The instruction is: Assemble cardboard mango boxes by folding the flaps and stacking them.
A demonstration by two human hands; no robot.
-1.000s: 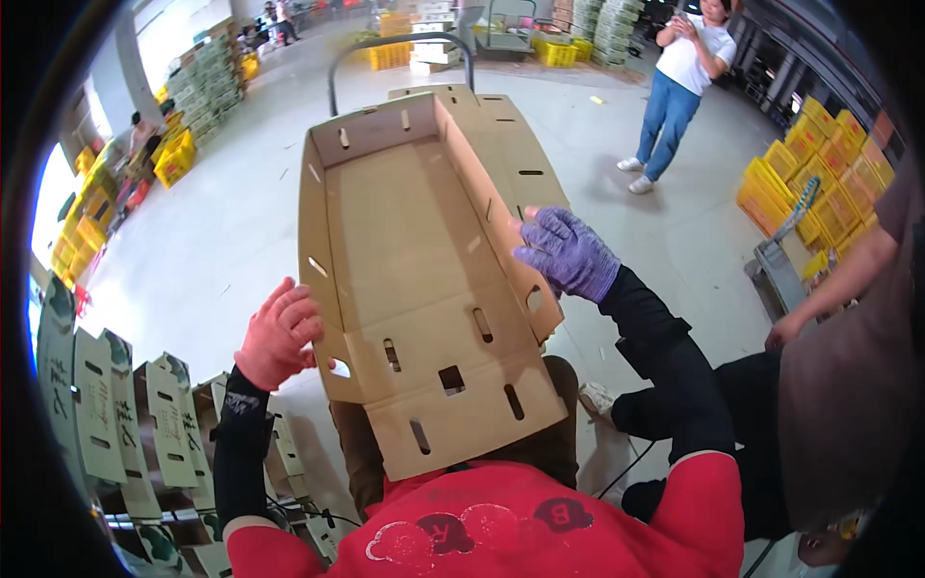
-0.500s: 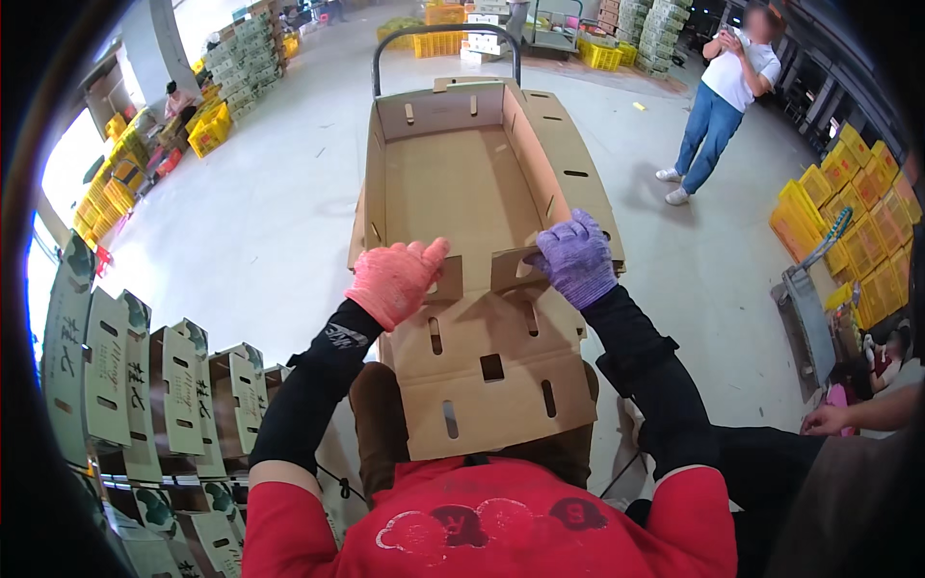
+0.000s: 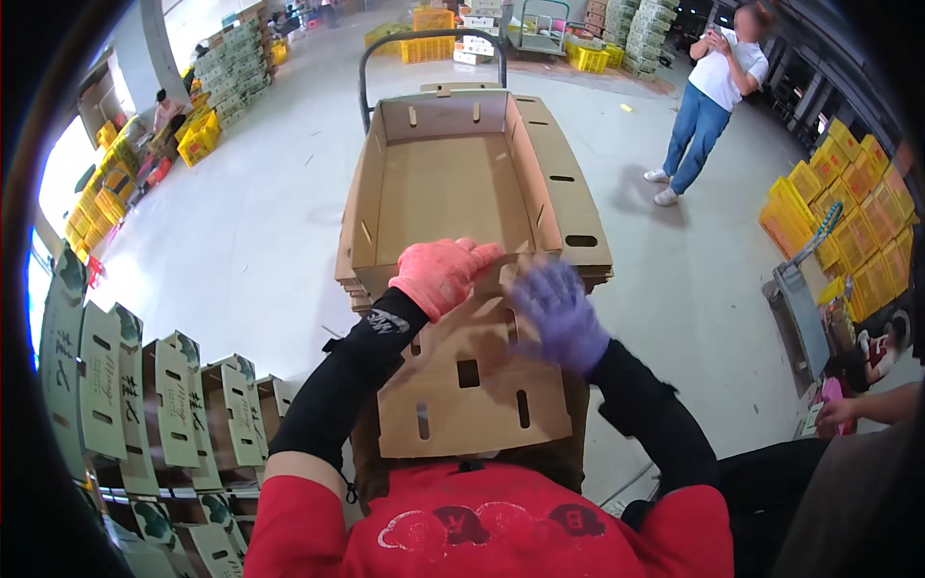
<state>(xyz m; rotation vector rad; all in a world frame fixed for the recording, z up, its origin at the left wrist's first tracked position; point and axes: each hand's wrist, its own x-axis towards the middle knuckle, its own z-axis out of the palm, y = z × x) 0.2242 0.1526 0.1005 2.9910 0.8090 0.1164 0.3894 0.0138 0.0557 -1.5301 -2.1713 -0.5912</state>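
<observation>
In front of me lies a brown cardboard box [image 3: 453, 193], its far and side walls upright. Its long near flap [image 3: 472, 414], with slots and a square hole, slopes down toward my lap. My left hand [image 3: 448, 277], in a coral glove, grips the folded end tabs at the box's near edge, fingers pointing right. My right hand [image 3: 561, 313], in a purple glove, is blurred just over the flap's right side. Its thumb and fingers look apart, with nothing visible in them. The box rests on stacked flat cardboard blanks [image 3: 578, 231].
Behind the stack rises a cart's dark handle [image 3: 434, 35]. Printed cartons [image 3: 173, 395] stand at my left. A person [image 3: 713, 96] stands at the far right, near yellow crates [image 3: 848, 212] and a trolley [image 3: 802, 313]. Another person's hand [image 3: 833, 414] shows at the right edge.
My left hand has moved right along the box's near edge, bringing the end tabs inward. My right hand has left the right corner and come down and left over the flap.
</observation>
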